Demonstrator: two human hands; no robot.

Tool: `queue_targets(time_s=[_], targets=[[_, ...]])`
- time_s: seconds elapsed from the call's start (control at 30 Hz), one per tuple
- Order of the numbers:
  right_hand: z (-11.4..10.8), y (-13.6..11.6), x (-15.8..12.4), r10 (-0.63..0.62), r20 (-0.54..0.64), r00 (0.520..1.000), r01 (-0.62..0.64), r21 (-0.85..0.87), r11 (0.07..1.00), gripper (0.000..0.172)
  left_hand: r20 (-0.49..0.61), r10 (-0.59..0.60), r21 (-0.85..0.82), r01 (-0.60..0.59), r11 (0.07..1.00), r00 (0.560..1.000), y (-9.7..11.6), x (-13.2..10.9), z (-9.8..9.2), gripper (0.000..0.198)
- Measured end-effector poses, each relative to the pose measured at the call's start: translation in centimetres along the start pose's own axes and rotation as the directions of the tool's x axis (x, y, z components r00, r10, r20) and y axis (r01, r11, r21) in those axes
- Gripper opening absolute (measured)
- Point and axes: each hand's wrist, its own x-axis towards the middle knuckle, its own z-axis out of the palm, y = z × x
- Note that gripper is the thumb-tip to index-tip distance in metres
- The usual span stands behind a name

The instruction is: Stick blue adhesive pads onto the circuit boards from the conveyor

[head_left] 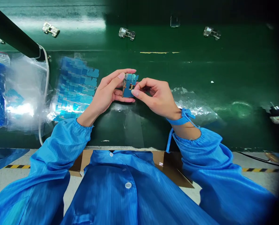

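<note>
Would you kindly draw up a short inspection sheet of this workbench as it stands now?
Surface: green conveyor belt, scuffed, with glare.
Job's things: circuit board, partly covered in blue film.
Clutter: overlapping blue film pieces; clear plastic bag; metal brackets along the belt.
Grippers: left hand grips the board; right hand pinches its other side.
Cables: blue coiled wrist-strap cord; white cable; black cable.
Surroundings: cardboard; floor with hazard tape.

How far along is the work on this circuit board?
Done, it seems: metal parts lie spaced on the green belt. In hand: the left hand holds a circuit board, the right hand pinching at its blue film. Left: a heap of blue film pieces lies nearby.
</note>
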Motion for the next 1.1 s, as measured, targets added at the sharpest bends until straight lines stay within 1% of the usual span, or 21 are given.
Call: queue_targets(time_s=[0.1,0.2,0.3,0.43,0.73,0.9,1.1], targets=[[0.12,-0.11,0.01,0.020,-0.006,1.000,-0.020,-0.017,1.000,0.054,0.001,0.000,-0.037,0.000,0.999,1.000,-0.02,-0.03,0.08,0.041],[0.22,-0.19,0.02,0.033,-0.013,0.999,-0.033,-0.017,0.999,0.057,0.005,-0.016,-0.036,0.016,0.999,1.000,-0.01,-0.06,0.07,0.045],[0.26,-0.08,-0.02,0.026,-0.025,0.999,-0.026,-0.016,1.000,0.055,-0.006,-0.047,-0.031,0.047,0.998,0.999,0.08,-0.13,0.11,0.048],[0.21,0.06,-0.07,0.018,-0.021,1.000,-0.019,-0.022,1.000,0.050,-0.022,-0.059,-0.030,0.059,0.998,0.998,0.25,-0.26,0.28,0.047],[0.23,-0.16,-0.05,0.067,-0.015,0.998,-0.067,0.018,0.998,0.056,-0.013,-0.030,0.012,0.030,0.999,0.999,0.33,-0.31,0.37,0.043],[0.30,-0.03,-0.04,0.039,-0.024,0.999,-0.039,0.006,0.999,0.055,-0.010,-0.042,0.005,0.042,0.999,0.999,0.30,-0.28,0.30,0.044],[0.17,0.29,-0.05,0.029,-0.024,0.999,-0.029,0.007,1.000,0.054,-0.034,-0.066,-0.032,0.065,0.997,0.997,0.27,-0.20,0.38,0.046]])
